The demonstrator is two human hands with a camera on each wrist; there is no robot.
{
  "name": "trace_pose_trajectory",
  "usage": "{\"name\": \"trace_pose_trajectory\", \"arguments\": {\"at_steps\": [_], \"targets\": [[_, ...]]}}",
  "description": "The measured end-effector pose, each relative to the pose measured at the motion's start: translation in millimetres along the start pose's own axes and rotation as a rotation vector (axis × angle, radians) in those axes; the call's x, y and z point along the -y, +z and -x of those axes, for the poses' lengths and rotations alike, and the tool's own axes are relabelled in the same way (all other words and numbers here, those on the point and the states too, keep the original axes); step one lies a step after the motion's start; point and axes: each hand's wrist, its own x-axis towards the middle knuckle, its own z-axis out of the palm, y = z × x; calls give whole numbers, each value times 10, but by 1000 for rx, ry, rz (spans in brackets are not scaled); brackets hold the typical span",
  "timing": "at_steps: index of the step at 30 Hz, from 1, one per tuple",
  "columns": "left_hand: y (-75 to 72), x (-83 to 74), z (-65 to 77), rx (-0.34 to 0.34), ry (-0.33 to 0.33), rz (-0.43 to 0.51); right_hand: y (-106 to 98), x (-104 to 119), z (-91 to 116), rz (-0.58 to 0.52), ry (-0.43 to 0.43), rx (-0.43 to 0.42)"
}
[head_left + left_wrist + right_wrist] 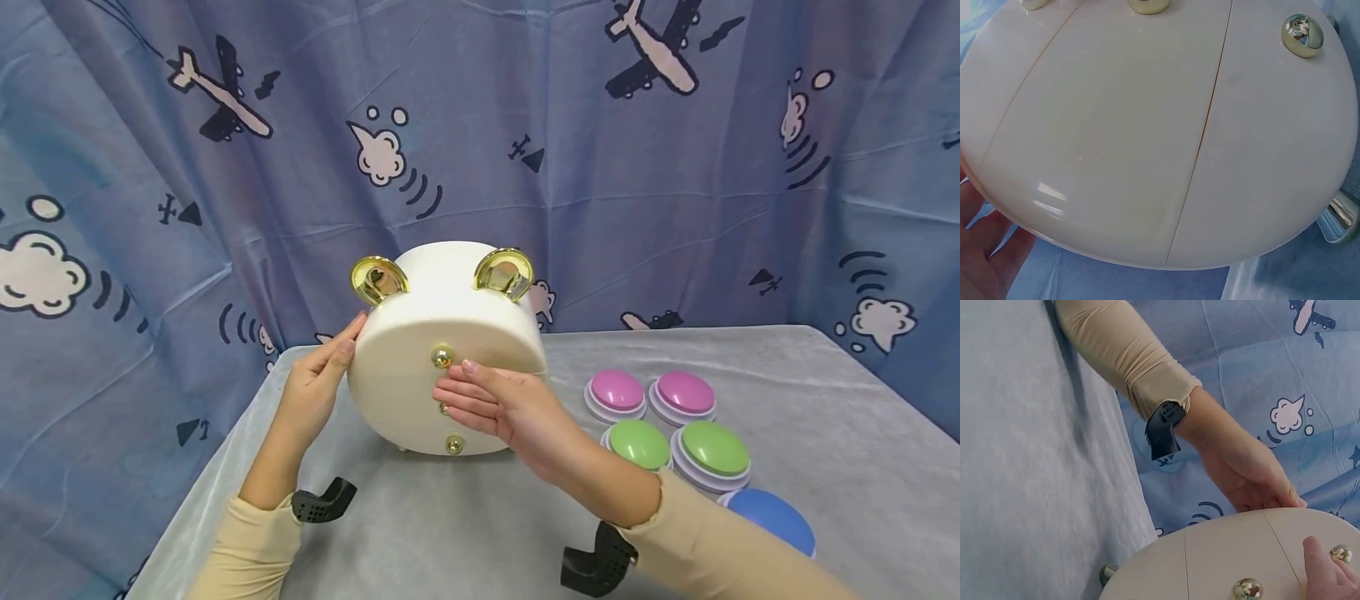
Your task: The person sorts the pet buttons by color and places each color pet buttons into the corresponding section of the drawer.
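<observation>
A white rounded drawer box (405, 375) stands on the table, with gold ear-shaped pieces on top and gold ball knobs down its front. Seams between its drawer fronts show in the left wrist view (1104, 125). My left hand (311, 392) rests against the box's left side, fingers extended along it. In front of the drawers is my right hand (517, 412), its fingers straight and pointing left. The top knob (442, 357) sits just beyond its fingertips; the middle knob is partly hidden behind the fingers. Neither hand grips anything.
To the right of the box are two pink buttons (617, 390), two green buttons (716, 448) and a blue button (772, 521), all dome-shaped. A grey cloth covers the table (420, 533). Behind hangs a blue curtain (465, 125) printed with planes and clouds.
</observation>
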Motion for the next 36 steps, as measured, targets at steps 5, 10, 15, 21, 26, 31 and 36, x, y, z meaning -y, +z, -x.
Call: {"name": "trace_pose_trajectory", "arguments": {"at_steps": [5,10,15,21,26,31,36], "targets": [[8,28,-11,-1,3,3,13,2,-22,-33,34,7],[9,22,-3,-5,-1,-5,36,2,-85,-118,82,10],[8,17,-7,-2,-1,2,62,8,-134,-186,120,21],[8,22,-12,-6,-4,4,111,13,-169,-248,128,-4],[19,23,-16,-15,1,8,132,12,-187,-277,131,-34],[23,12,-14,-14,-5,-2,158,4,-218,-309,139,-60],[14,-1,-9,-7,-27,-7,170,-10,-248,-358,154,-67]]}}
